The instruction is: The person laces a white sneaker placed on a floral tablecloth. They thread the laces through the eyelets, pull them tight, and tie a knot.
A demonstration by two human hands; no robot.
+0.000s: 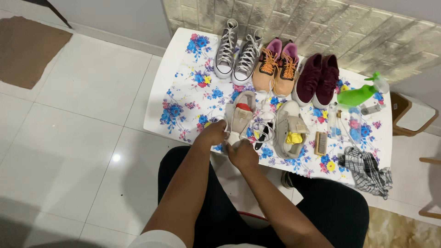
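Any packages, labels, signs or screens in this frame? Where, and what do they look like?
No signs, screens or boxed packages in view.
Green plastic spray bottle: lying on its side at the floral table's right end, beside the maroon shoes; any label is too small to tell.

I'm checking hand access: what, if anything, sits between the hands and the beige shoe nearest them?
Nothing visible does. The left hand and right hand are both already at the toe end of the beige shoe, with a white lace lying beside it.
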